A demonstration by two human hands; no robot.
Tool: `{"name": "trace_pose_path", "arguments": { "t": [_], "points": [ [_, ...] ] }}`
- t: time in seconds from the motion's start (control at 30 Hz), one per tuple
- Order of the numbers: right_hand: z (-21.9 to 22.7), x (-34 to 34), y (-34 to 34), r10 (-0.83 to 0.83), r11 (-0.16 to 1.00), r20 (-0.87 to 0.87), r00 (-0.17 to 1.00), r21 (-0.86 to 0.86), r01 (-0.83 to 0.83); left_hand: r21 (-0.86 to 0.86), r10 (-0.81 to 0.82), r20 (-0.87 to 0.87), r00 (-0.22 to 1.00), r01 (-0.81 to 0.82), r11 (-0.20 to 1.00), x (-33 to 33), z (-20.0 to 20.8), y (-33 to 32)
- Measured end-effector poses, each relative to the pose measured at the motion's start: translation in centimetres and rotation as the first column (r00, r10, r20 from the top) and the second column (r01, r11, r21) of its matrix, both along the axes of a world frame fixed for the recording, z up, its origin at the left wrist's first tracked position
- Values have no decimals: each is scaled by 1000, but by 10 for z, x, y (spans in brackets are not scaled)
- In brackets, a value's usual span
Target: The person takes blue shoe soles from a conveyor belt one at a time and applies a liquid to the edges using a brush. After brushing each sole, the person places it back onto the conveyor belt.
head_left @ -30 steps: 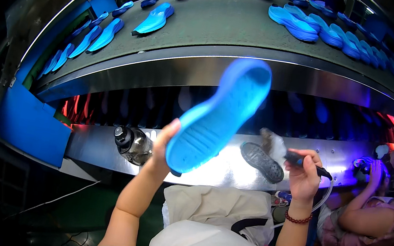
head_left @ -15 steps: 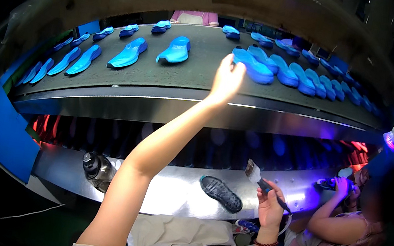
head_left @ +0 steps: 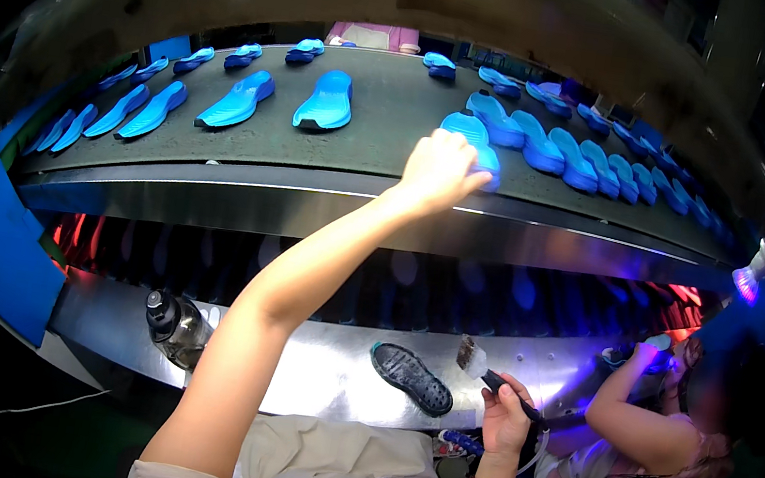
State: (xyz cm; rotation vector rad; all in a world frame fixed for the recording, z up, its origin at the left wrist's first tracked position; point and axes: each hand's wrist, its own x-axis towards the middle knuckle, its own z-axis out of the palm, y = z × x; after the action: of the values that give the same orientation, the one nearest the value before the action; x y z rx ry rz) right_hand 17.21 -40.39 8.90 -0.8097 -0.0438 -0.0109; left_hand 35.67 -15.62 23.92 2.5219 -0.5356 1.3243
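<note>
My left hand (head_left: 439, 174) reaches over the belt, fingers closed around the near part of a blue shoe sole (head_left: 466, 131). That sole sits in front of a row of others at the left end, and its near end is partly covered by my hand. In my right hand (head_left: 506, 421) is a brush (head_left: 492, 380) with a dark handle and pale, dark-tipped bristles pointing up and left; a thin pale tube trails from the handle. A black shoe sole (head_left: 412, 378) lies on the metal ledge, left of the brush and apart from it.
More blue soles (head_left: 328, 102) lie across the dark belt (head_left: 390, 113). A dark bottle (head_left: 179, 333) stands on the metal ledge (head_left: 306, 365), left of my forearm. Below the belt is a dark opening with red glow at both ends. A co-worker (head_left: 642, 442) sits close on my right.
My left hand has closed on a blue sole and drawn it nearer, off the row's left end. The brush stays in my right hand; the whole view has shifted slightly.
</note>
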Motion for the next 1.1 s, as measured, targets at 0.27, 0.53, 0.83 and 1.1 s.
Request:
{"name": "trace_pose_path", "arguments": {
  "t": [0.27,0.53,0.83,1.1],
  "points": [
    [-17,9,-5,-38,999,-77,996,-31,35,-918,-368,362,856,258,-302,-129,-45,20],
    [12,8,17,115,993,52,992,-45,-113,-817,-853,510,108,-251,-520,-237,-166,59],
    [10,13,90,400,862,-14,916,-334,-381,-723,-820,543,181,-396,-566,-255,-190,27],
    [28,5,147,468,595,571,674,-768,238,-664,-703,308,641,-384,-642,-249,-175,4]
  ]
}}
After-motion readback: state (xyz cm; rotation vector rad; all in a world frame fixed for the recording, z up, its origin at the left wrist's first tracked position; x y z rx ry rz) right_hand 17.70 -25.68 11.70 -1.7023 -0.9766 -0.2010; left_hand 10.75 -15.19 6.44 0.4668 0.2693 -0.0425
